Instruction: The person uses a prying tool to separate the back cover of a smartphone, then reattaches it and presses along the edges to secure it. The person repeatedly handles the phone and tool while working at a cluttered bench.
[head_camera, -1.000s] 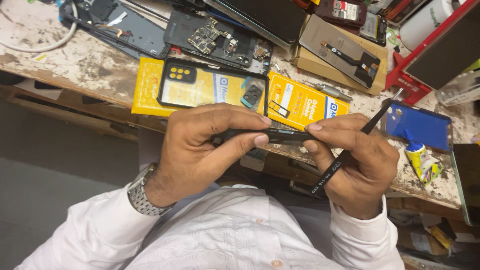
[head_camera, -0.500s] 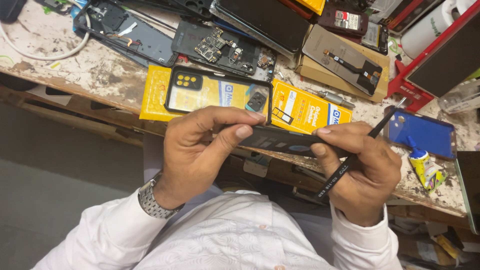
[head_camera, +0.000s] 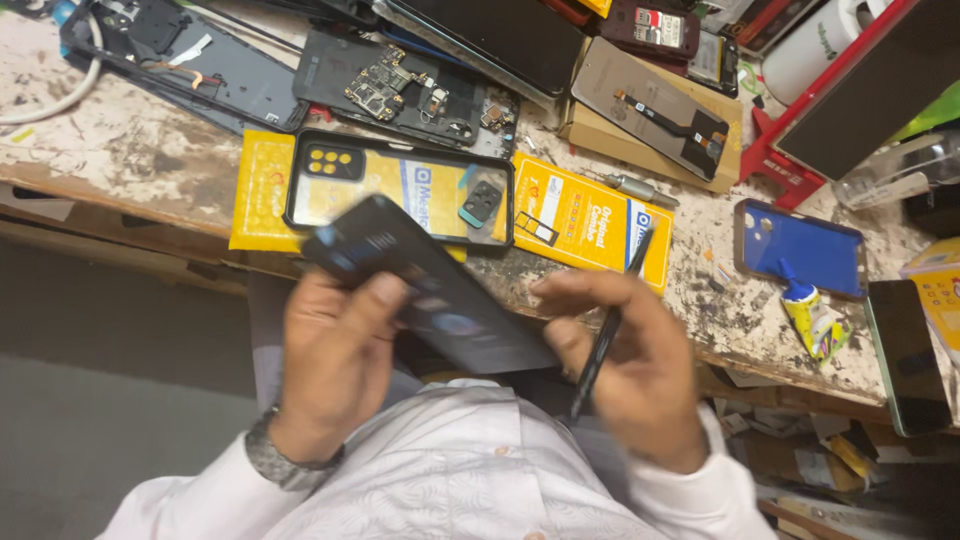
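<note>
A: Left hand (head_camera: 340, 365)?
B: It is gripping a dark smartphone (head_camera: 430, 285), blurred and tilted, above the workbench (head_camera: 130, 150) edge.
A: Right hand (head_camera: 630, 370)?
B: It is closing round a black stylus-like tool (head_camera: 605, 335), its fingertips touching the phone's lower end.
A: Surroundings?
B: A clear phone case (head_camera: 400, 190) is lying on yellow packets (head_camera: 590, 215); a blue case (head_camera: 800, 248) is sitting well to the right.

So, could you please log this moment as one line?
left hand: holds flat black phone | right hand: holds thin black tool | above stained workbench
</note>
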